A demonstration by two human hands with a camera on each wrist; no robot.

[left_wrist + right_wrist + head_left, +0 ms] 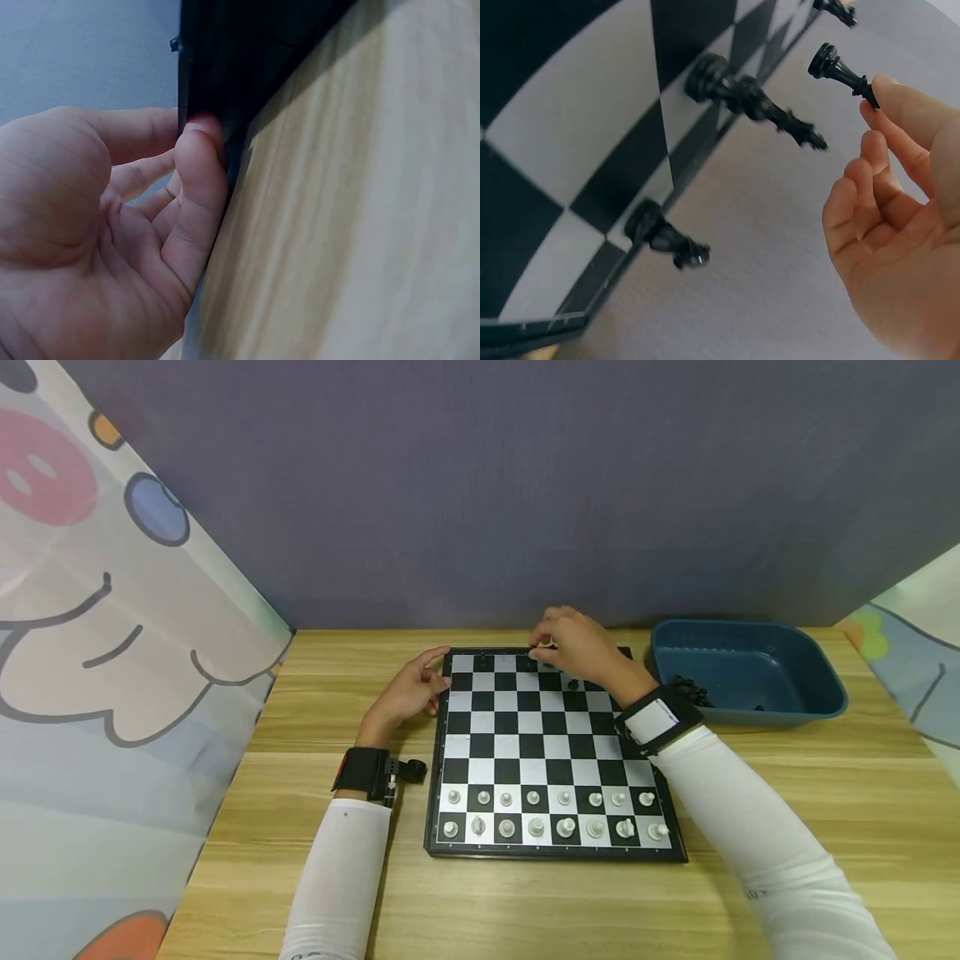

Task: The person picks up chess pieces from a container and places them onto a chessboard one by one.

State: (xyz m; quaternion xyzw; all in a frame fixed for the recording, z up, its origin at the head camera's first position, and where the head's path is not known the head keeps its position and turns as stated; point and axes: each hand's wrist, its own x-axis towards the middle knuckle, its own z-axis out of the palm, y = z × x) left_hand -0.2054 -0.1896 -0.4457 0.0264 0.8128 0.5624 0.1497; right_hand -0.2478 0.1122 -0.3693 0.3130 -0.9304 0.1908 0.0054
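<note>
A black-and-white chessboard (534, 723) lies on the table between my hands. At its far left corner my left hand (408, 693) holds the edge, thumb and fingers against the dark rim (225, 67). My right hand (581, 647) is over the far edge of the board. In the right wrist view, thumb and forefinger pinch a slim black chess piece (844, 71) by its top, which the fingertips hide. Its base is free of the board. Nearby on the squares stand other black pieces, among them a tall one (754, 101) and a shorter one (667, 236).
Two rows of white chess pieces (536, 827) stand along the near side. A blue plastic bin (757, 714) sits right of the board, with dark pieces (690, 691) inside. A grey wall (480, 527) rises behind the wooden table (315, 710).
</note>
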